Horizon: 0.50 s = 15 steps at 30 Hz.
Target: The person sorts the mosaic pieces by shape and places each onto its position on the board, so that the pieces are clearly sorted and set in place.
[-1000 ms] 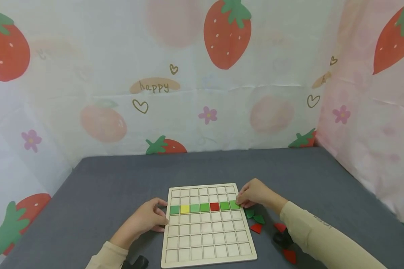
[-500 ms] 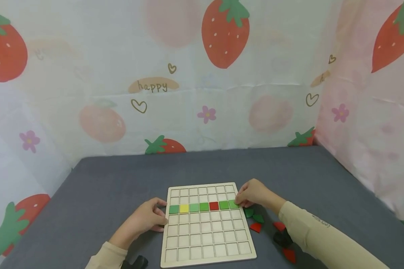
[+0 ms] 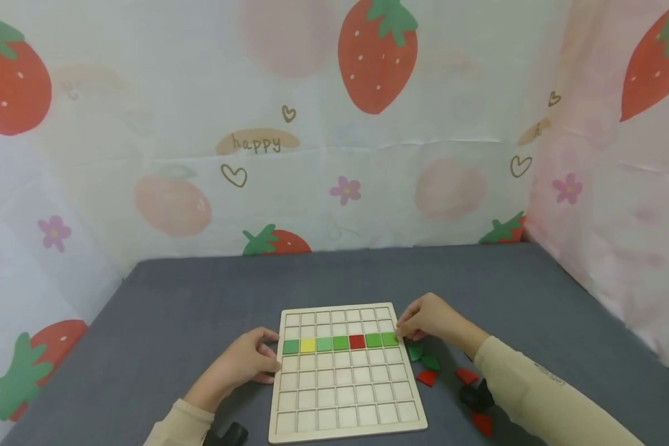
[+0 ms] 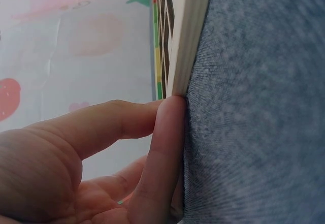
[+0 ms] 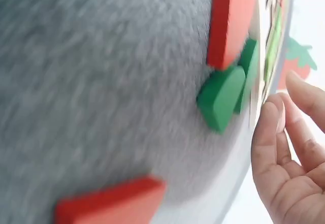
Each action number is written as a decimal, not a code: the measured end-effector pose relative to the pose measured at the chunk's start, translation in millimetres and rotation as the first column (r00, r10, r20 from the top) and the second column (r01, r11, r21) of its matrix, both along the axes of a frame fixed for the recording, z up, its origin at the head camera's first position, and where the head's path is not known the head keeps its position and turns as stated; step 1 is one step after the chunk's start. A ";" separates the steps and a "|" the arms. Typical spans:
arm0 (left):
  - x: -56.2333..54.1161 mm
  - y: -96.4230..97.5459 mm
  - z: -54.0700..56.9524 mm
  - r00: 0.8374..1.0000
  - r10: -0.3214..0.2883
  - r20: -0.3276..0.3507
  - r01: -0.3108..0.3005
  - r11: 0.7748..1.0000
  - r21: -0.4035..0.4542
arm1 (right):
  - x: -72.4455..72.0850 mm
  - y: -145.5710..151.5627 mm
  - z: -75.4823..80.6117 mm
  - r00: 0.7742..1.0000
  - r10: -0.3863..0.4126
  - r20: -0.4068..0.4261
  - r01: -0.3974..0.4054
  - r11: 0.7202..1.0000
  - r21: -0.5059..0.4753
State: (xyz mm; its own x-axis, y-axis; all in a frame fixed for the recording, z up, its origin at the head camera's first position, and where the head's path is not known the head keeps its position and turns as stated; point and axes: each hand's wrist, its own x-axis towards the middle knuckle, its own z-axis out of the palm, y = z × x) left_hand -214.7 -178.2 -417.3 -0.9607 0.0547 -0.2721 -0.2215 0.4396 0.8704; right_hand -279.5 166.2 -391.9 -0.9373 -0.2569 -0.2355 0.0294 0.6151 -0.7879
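Note:
A pale wooden grid board [image 3: 334,435] lies on the table. One row across it holds square tiles: greens, a yellow tile [image 3: 308,345] and a red tile [image 3: 357,342], with a green tile [image 3: 389,339] at the right end. My left hand [image 3: 242,359] touches the board's left edge with thumb and fingertips; the left wrist view shows a finger [image 4: 170,132] against the edge. At the board's right edge is my right hand [image 3: 432,316], beside the end tile. Between its thumb and loosely bent fingers [image 5: 265,132] no piece shows.
Right of the board lie loose green pieces [image 3: 430,363] and red pieces [image 3: 427,377], some near the right forearm. A dark grey cloth [image 3: 212,291] covers the table. Strawberry-print curtains [image 3: 323,217] stand at the back and sides. Black wrist devices [image 3: 476,396] partly cover the cloth.
My right hand has drawn back slightly to the right from the end green tile, which now shows more fully. The left hand keeps its place at the board's edge.

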 end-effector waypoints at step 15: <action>0.7 2.9 1.6 1.000 0.005 -0.006 -0.006 1.000 -0.029 | 5.4 33.0 0.0 0.995 0.080 0.051 -0.082 0.996 0.023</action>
State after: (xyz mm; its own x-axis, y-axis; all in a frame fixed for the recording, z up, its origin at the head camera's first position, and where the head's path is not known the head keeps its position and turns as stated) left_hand -214.0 -175.3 -415.8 -0.9625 0.0417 -0.2682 -0.2192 0.4631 0.8588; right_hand -274.1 199.2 -391.9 -0.9006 -0.3249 -0.2886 0.0173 0.6368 -0.7708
